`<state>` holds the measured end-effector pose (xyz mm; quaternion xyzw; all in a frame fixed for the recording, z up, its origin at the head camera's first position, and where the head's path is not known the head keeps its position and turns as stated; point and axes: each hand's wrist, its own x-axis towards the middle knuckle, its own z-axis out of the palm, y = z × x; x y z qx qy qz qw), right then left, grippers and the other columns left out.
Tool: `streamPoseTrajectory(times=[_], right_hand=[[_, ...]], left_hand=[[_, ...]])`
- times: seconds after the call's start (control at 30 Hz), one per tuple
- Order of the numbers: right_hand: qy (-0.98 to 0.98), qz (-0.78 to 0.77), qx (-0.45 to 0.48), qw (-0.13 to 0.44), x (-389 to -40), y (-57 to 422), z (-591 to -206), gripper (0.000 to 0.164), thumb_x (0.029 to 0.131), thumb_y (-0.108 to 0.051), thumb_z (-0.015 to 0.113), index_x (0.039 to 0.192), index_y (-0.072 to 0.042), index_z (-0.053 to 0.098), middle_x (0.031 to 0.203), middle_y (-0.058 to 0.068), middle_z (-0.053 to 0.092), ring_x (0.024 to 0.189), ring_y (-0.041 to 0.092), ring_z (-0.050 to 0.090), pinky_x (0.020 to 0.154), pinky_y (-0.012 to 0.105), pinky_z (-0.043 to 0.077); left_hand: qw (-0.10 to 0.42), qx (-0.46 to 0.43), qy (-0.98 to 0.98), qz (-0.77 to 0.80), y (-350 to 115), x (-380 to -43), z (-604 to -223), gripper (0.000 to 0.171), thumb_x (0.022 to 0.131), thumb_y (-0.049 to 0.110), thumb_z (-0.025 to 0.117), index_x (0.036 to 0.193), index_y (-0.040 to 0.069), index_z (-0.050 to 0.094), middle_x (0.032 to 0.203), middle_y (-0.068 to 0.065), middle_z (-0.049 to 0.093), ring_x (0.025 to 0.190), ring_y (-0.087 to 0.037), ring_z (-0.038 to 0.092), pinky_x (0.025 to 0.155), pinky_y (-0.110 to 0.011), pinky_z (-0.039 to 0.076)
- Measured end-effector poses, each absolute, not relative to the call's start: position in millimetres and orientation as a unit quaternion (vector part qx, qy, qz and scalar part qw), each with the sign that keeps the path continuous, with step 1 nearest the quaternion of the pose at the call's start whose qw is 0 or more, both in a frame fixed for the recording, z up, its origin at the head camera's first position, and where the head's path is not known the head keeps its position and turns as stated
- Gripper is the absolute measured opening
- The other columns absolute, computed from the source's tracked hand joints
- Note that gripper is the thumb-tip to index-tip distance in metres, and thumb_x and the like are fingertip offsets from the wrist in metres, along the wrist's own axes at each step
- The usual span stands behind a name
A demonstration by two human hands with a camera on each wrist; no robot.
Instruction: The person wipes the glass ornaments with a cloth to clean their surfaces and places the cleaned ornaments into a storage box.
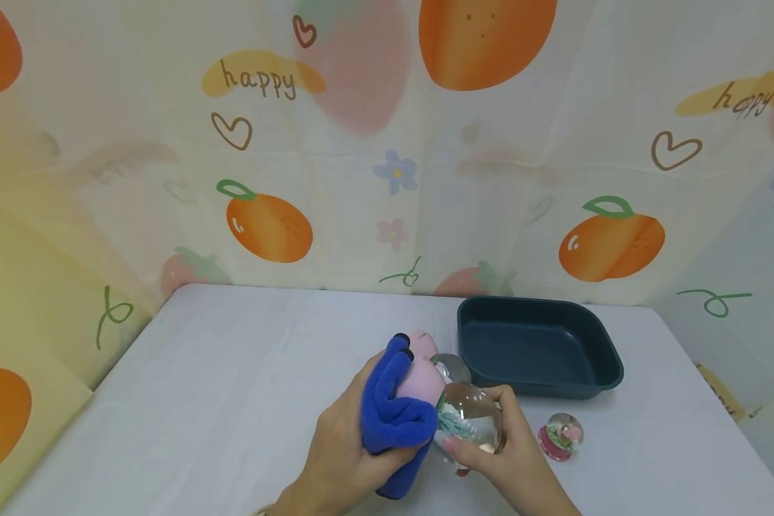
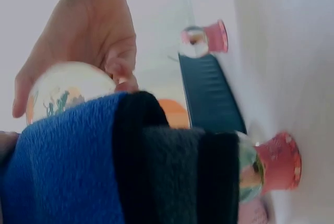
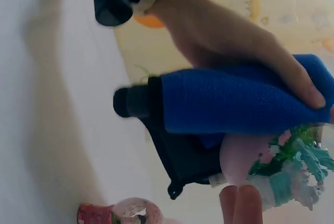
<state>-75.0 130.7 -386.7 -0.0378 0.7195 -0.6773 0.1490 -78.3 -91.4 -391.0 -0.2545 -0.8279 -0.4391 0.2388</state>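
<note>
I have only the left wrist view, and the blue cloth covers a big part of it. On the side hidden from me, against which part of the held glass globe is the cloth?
Observer: The right wrist view shows the blue cloth against what looks like the globe's rounded pink base.
Operator: Thank you. Of the left hand I see almost nothing. What does it do?
Observer: In the head view, it grips the cloth.
Operator: And the dark tray? From my angle I am not sure how it stands.
Observer: The head view shows its open top facing up.
</note>
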Motion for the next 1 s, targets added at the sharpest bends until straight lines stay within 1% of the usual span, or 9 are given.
streamPoseTrajectory(times=[0.1,0.27,0.33,0.43,0.53,0.63,0.8,0.9,1.0], right_hand=[[0.731,-0.666,-0.021,0.147,-75,128,-385,0.067,0.085,-0.018,0.077,0.130,-0.010,0.028,0.128,0.025,0.053,0.085,0.024,0.066,0.070,0.033,0.060],[0.751,-0.649,-0.031,0.113,-76,129,-386,0.068,0.081,-0.017,0.081,0.131,-0.014,0.034,0.139,0.019,0.043,0.103,0.025,0.060,0.076,0.032,0.059],[0.756,-0.645,-0.037,0.106,-78,132,-386,0.067,0.081,-0.016,0.080,0.132,-0.014,0.036,0.140,0.019,0.042,0.106,0.026,0.058,0.077,0.031,0.059],[0.750,-0.651,-0.040,0.109,-81,136,-386,0.064,0.083,-0.014,0.078,0.132,-0.012,0.038,0.137,0.020,0.046,0.106,0.026,0.058,0.078,0.029,0.057],[0.742,-0.661,-0.048,0.108,-84,140,-387,0.059,0.086,-0.013,0.074,0.133,-0.010,0.039,0.136,0.019,0.047,0.106,0.024,0.057,0.078,0.030,0.057],[0.721,-0.681,-0.060,0.114,-86,145,-387,0.056,0.088,-0.009,0.070,0.134,-0.008,0.038,0.136,0.017,0.047,0.105,0.024,0.059,0.077,0.035,0.059],[0.704,-0.696,-0.061,0.129,-90,152,-385,0.065,0.085,-0.006,0.072,0.138,-0.012,0.034,0.136,0.017,0.042,0.103,0.028,0.057,0.074,0.041,0.060],[0.716,-0.683,-0.050,0.133,-91,155,-383,0.075,0.081,-0.005,0.077,0.141,-0.015,0.032,0.142,0.017,0.037,0.109,0.030,0.052,0.077,0.037,0.060],[0.727,-0.672,-0.057,0.128,-91,156,-383,0.081,0.078,-0.004,0.080,0.142,-0.016,0.032,0.144,0.018,0.038,0.114,0.031,0.049,0.080,0.033,0.058]], left_hand=[[0.255,-0.241,-0.833,-0.428,-90,-77,-391,0.079,0.080,0.032,0.082,0.146,0.011,0.043,0.131,-0.006,0.065,0.108,-0.018,0.069,0.088,-0.039,0.058],[0.283,-0.261,-0.788,-0.480,-93,-80,-390,0.057,0.081,0.004,0.078,0.133,0.004,0.055,0.117,-0.014,0.071,0.100,-0.023,0.073,0.087,-0.031,0.058],[0.280,-0.258,-0.771,-0.510,-94,-82,-389,0.051,0.082,-0.003,0.074,0.130,0.003,0.057,0.115,-0.014,0.071,0.099,-0.022,0.073,0.087,-0.028,0.058],[0.262,-0.236,-0.763,-0.542,-97,-82,-388,0.048,0.085,-0.006,0.069,0.130,0.005,0.056,0.116,-0.012,0.071,0.100,-0.016,0.071,0.086,-0.028,0.057],[0.252,-0.219,-0.763,-0.553,-99,-84,-386,0.049,0.087,-0.007,0.067,0.132,0.005,0.055,0.120,-0.011,0.070,0.102,-0.013,0.070,0.085,-0.031,0.058],[0.266,-0.206,-0.765,-0.549,-102,-85,-383,0.050,0.086,-0.008,0.067,0.133,0.002,0.053,0.121,-0.014,0.069,0.102,-0.013,0.069,0.084,-0.032,0.059],[0.264,-0.177,-0.759,-0.568,-108,-86,-379,0.054,0.084,-0.006,0.070,0.135,0.001,0.053,0.124,-0.015,0.067,0.106,-0.009,0.068,0.088,-0.027,0.056],[0.236,-0.206,-0.745,-0.589,-111,-85,-379,0.059,0.083,-0.007,0.070,0.138,0.001,0.050,0.129,-0.017,0.064,0.110,-0.009,0.066,0.092,-0.027,0.054],[0.185,-0.264,-0.738,-0.593,-111,-85,-382,0.071,0.081,-0.005,0.070,0.146,0.004,0.043,0.138,-0.017,0.057,0.118,-0.014,0.062,0.099,-0.030,0.052]])
